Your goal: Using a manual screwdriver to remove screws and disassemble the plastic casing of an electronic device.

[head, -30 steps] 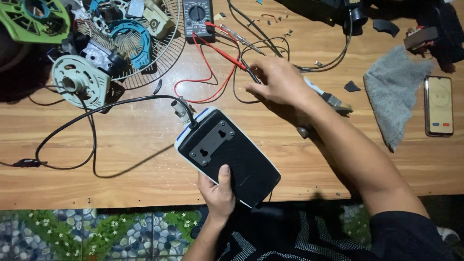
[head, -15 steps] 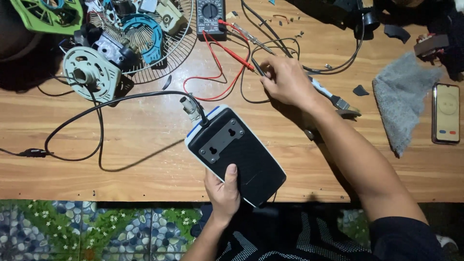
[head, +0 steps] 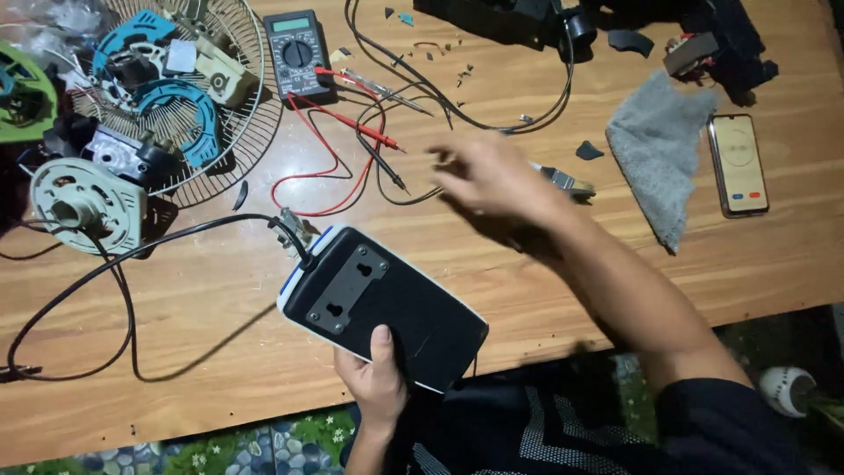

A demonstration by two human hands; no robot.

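Note:
My left hand (head: 380,387) grips the near end of a flat white-edged box with a black back plate (head: 378,303), thumb on the plate. The box lies tilted on the wooden table (head: 202,352) near its front edge. A black cord (head: 123,264) runs from its far end. My right hand (head: 499,180) is blurred above the table, fingers spread, with nothing seen in it. It hovers just right of a black probe (head: 384,165) and a red probe (head: 367,132). Their leads run to a black multimeter (head: 297,51).
A wire fan grille (head: 230,132) with blue and beige fan parts lies at the far left, beside a white motor housing (head: 79,202). A grey cloth (head: 659,145) and a phone (head: 738,163) lie at the right. A small metal-tipped tool (head: 567,180) and black cables (head: 492,119) lie behind my right hand.
My right hand has come off the wires by the probes and now moves, blurred, above the table. The left hand keeps its hold on the box.

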